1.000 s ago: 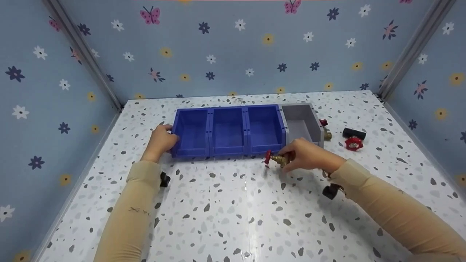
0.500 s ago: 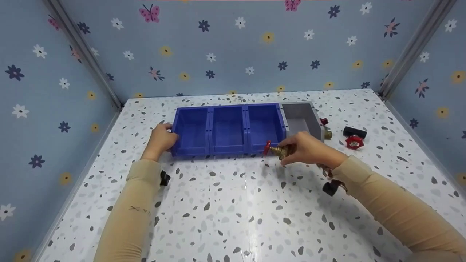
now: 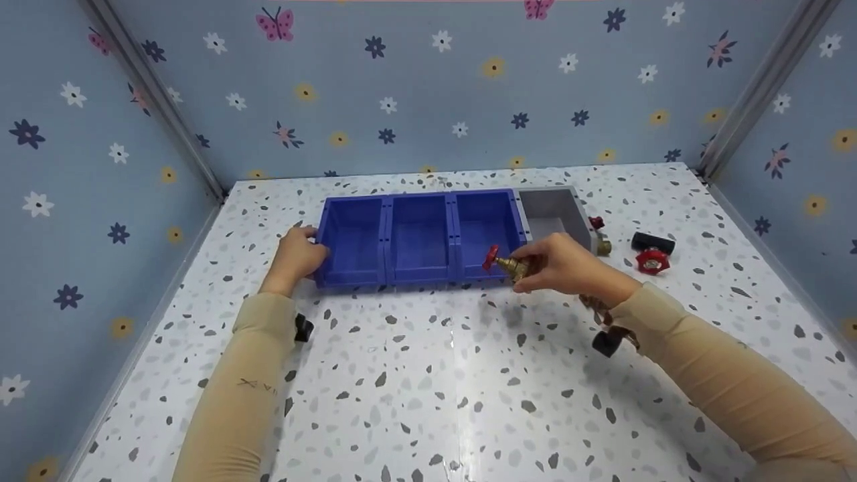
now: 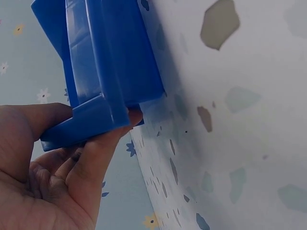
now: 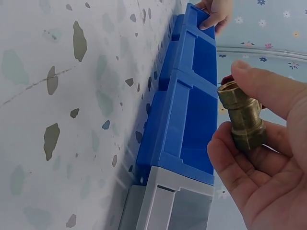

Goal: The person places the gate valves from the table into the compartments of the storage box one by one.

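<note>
My right hand holds a brass gate valve with a red handwheel in front of the third blue bin and the grey bin. In the right wrist view the brass body sits between thumb and fingers, above the bins. My left hand grips the outer wall of the leftmost blue bin; the left wrist view shows thumb and fingers either side of the bin's rim. Two more blue bins and a grey bin stand in the same row.
Right of the grey bin lie a brass valve, a black cylinder and a red handwheel. The black strap hardware hangs by my right wrist, with more black hardware by the left. Patterned walls enclose the speckled table.
My right hand has lifted the valve and moved it slightly away from me, toward the front edge of the bins. The left hand stays on its bin.
</note>
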`<move>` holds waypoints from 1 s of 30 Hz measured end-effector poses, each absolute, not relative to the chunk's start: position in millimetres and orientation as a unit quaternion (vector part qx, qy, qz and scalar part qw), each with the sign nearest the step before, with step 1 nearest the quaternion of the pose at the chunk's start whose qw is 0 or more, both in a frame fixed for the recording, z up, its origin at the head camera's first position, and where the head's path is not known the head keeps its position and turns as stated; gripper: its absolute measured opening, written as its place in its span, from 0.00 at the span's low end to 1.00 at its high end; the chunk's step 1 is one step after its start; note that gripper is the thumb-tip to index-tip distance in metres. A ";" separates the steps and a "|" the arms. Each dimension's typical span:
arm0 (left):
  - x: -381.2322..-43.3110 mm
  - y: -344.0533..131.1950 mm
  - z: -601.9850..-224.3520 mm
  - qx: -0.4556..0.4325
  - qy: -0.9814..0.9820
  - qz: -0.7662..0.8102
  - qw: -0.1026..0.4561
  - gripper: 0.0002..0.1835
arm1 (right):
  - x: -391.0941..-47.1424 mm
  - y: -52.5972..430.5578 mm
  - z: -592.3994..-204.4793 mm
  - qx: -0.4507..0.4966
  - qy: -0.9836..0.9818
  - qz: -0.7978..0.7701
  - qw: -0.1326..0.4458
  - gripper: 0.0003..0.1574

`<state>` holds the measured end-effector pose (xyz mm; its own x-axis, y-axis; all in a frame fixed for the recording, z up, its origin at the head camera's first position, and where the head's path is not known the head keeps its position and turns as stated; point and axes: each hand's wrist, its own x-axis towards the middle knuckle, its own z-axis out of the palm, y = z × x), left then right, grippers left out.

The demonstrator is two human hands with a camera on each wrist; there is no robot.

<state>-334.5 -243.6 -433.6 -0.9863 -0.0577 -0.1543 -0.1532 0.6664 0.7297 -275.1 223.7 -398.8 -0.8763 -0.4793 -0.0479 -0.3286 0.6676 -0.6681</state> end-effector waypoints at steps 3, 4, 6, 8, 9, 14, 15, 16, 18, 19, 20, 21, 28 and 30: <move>-334.5 -243.3 -434.3 -0.057 0.911 0.405 0.057 0.34 | -274.9 224.1 -396.2 -0.209 0.905 -0.355 0.109 0.33; -334.6 -243.4 -434.6 -0.057 0.911 0.405 0.058 0.34 | -274.7 224.2 -395.2 -0.204 0.904 -0.361 0.108 0.34; -334.6 -243.4 -434.9 -0.058 0.911 0.404 0.059 0.34 | -274.6 224.7 -393.6 -0.196 0.901 -0.372 0.107 0.35; -334.5 -243.5 -435.0 -0.060 0.911 0.403 0.062 0.34 | -274.7 224.9 -392.4 -0.189 0.898 -0.384 0.106 0.35; -334.5 -243.7 -435.1 -0.060 0.911 0.402 0.062 0.35 | -274.8 224.8 -391.9 -0.184 0.896 -0.390 0.106 0.35; -334.6 -243.9 -435.1 -0.061 0.910 0.404 0.063 0.36 | -275.9 223.5 -390.1 -0.178 0.894 -0.401 0.089 0.35; -334.8 -243.9 -435.2 -0.059 0.910 0.405 0.062 0.36 | -276.1 223.3 -389.9 -0.180 0.895 -0.400 0.082 0.34; -334.9 -244.0 -435.4 -0.058 0.910 0.405 0.061 0.36 | -276.4 223.2 -389.8 -0.182 0.896 -0.399 0.075 0.34; -334.9 -244.0 -435.6 -0.057 0.911 0.404 0.061 0.36 | -276.6 223.0 -389.5 -0.182 0.897 -0.398 0.064 0.34; -335.0 -244.1 -435.8 -0.057 0.911 0.404 0.061 0.36 | -276.6 223.0 -389.3 -0.182 0.896 -0.400 0.060 0.33; -335.1 -244.1 -436.0 -0.057 0.911 0.404 0.061 0.36 | -276.5 223.0 -389.0 -0.179 0.896 -0.403 0.058 0.33; -335.1 -244.2 -436.1 -0.056 0.911 0.405 0.060 0.35 | -276.3 222.9 -388.5 -0.177 0.894 -0.407 0.057 0.33; -335.6 -244.6 -436.7 -0.054 0.910 0.406 0.058 0.34 | -275.4 223.7 -384.9 -0.145 0.884 -0.440 0.064 0.34; -336.1 -244.8 -437.3 -0.054 0.910 0.407 0.058 0.34 | -275.3 223.8 -383.8 -0.143 0.882 -0.444 0.058 0.35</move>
<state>-336.1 -244.8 -437.3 -0.9875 -0.0507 -0.1490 -0.1448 0.6628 0.7347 -275.3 223.8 -383.8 -0.9524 -0.3039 0.0248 -0.2008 0.5640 -0.8010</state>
